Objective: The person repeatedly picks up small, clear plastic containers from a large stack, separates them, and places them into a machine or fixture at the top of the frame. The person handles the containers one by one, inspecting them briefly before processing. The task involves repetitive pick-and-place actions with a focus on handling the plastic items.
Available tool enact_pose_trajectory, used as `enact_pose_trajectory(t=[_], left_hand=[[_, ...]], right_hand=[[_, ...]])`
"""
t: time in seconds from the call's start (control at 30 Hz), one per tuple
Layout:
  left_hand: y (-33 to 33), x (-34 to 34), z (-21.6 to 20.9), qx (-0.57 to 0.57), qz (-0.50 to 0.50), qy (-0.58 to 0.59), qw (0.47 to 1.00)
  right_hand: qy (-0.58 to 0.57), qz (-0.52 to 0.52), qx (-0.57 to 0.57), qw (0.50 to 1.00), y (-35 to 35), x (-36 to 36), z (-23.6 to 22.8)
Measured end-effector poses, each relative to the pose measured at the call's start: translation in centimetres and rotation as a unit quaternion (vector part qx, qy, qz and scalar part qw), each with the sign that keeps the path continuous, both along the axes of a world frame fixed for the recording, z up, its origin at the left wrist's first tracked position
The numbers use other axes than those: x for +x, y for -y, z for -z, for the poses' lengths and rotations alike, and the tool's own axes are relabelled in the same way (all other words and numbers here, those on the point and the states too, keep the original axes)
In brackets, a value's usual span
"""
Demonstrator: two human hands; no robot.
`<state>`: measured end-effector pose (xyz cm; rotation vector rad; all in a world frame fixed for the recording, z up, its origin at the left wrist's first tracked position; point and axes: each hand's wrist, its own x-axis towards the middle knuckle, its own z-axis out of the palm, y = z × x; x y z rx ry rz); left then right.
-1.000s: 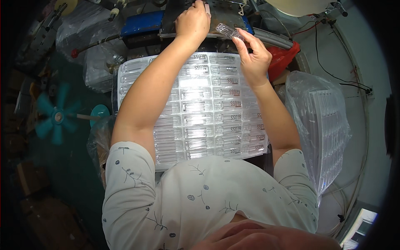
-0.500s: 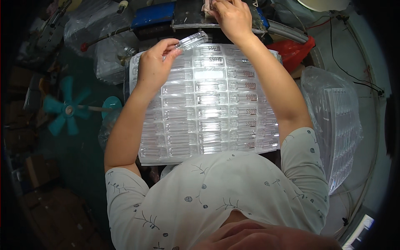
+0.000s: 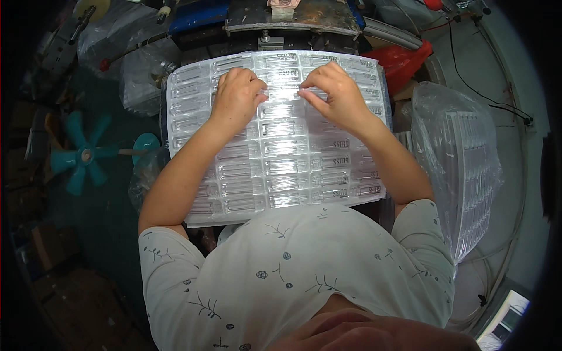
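Note:
A white tray (image 3: pixel 193 224) lies before me, its rows of slots filled with clear plastic tubes (image 3: pixel 284 165), several bearing dark print. My left hand (image 3: pixel 237 100) is over the upper middle, fingertips pinched at the left end of one clear tube (image 3: pixel 283 93). At that tube's other end, my right hand (image 3: pixel 338 96) pinches with thumb and forefinger. The tube lies at slot level between both hands; strong glare blurs its outline. Beyond the tray, a small pinkish holder (image 3: pixel 284 4) sits on a worn metal machine bed (image 3: pixel 252 20).
A teal fan (image 3: pixel 86 154) stands on the left. Plastic-wrapped trays of tubes (image 3: pixel 468 169) lean at the right. A red bag (image 3: pixel 404 64) hangs beside the machine at the far right, and a red-tipped lever (image 3: pixel 105 64) sticks out at the far left.
My right hand has come back from the machine holder to the tray. My left hand has lowered the clear tube into the slot that was vacant, and both hands now meet there.

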<state>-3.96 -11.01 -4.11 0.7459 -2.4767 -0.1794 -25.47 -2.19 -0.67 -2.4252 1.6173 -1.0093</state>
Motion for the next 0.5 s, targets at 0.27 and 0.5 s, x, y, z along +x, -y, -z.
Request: enact_pose_trajectory(t=[0.27, 0.5], left_hand=[[-0.1, 1.9, -1.8, 0.070, -0.008, -0.062, 0.996], [-1.5, 0.5, -2.8, 0.478, 0.108, -0.308, 0.815]], right_hand=[[-0.048, -0.043, 0.019, 0.998, -0.1, 2.2, 1.3], [0.222, -0.004, 0.035, 0.974, -0.8, 3.6, 1.0]])
